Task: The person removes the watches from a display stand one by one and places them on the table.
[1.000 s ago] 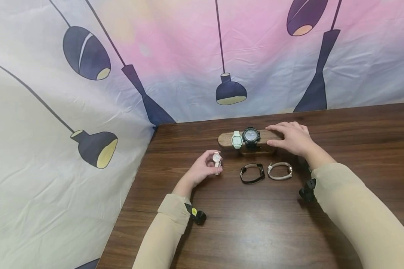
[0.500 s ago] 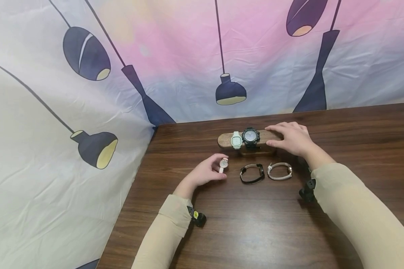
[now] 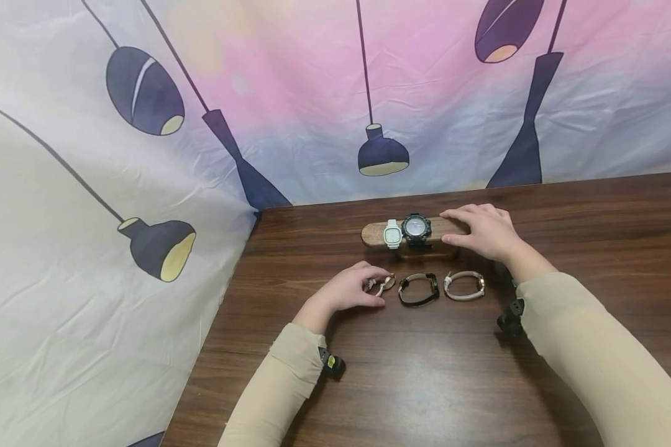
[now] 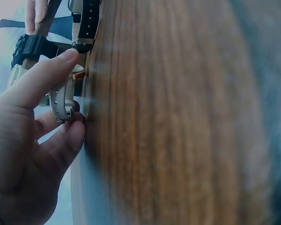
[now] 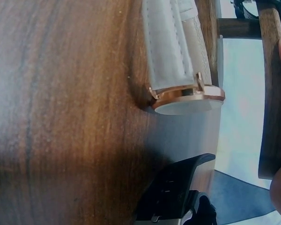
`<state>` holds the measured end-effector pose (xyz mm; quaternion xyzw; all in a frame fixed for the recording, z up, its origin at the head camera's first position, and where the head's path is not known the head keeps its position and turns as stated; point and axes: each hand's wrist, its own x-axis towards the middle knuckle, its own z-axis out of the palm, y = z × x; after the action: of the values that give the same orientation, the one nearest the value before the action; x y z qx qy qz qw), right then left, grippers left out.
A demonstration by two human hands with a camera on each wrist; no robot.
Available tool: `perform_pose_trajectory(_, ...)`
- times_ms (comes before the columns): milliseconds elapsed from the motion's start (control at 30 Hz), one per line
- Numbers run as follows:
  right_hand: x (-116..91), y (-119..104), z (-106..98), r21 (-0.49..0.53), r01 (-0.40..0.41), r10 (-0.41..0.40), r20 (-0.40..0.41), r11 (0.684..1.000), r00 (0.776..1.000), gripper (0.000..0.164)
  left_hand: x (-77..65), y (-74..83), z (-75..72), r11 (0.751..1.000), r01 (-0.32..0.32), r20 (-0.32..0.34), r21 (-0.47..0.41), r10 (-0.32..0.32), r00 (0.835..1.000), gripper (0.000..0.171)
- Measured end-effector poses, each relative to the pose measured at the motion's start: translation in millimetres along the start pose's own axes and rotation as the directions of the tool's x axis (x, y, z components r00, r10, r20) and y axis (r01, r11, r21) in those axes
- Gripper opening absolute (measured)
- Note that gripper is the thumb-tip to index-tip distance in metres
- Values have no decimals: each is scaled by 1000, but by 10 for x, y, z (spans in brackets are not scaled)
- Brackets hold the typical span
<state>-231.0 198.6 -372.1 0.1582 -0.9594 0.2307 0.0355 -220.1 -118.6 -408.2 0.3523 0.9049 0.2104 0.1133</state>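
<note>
The white-strapped watch (image 4: 59, 101), its smooth band punched with holes and its round case rimmed in rose gold, was within the curled thumb and fingers of the left hand (image 3: 348, 289), low over the wood-grained table (image 3: 425, 379); I could not tell whether it touched. Just beside it lay a black-strapped watch (image 3: 415, 303), then a pale-strapped watch (image 5: 171, 47) with stitched borders, both looped on their sides. Behind, near the table's back edge, the right hand (image 3: 484, 231) gripped one end of a round-ended wooden stand (image 3: 373, 234) bearing a squarish mint watch (image 3: 392, 235) and a chunky, round black watch (image 3: 416, 226).
</note>
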Motion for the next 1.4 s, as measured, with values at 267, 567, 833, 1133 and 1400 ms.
perform_pose_trajectory(267,1,-10,-3,-6,4,-4,2,1000,1000,64,-8,9,23,1000,1,6,-5,-1,1000,61)
perform_pose_trajectory(567,5,4,4,-7,10,-10,2,1000,1000,62,-9,-8,64,1000,-11,-2,-22,11,1000,65)
perform_pose_trajectory(833,-6,-5,0,-14,11,-11,4,1000,1000,63,-2,11,85,1000,-11,-8,-23,11,1000,62)
perform_pose_trajectory(1133,-17,0,6,-14,4,-4,8,1000,1000,61,11,-6,99,999,-29,-13,-13,29,999,69)
perform_pose_trajectory(1400,-14,-11,-7,-12,3,-3,7,1000,1000,59,17,-16,96,998,-54,10,30,54,998,66)
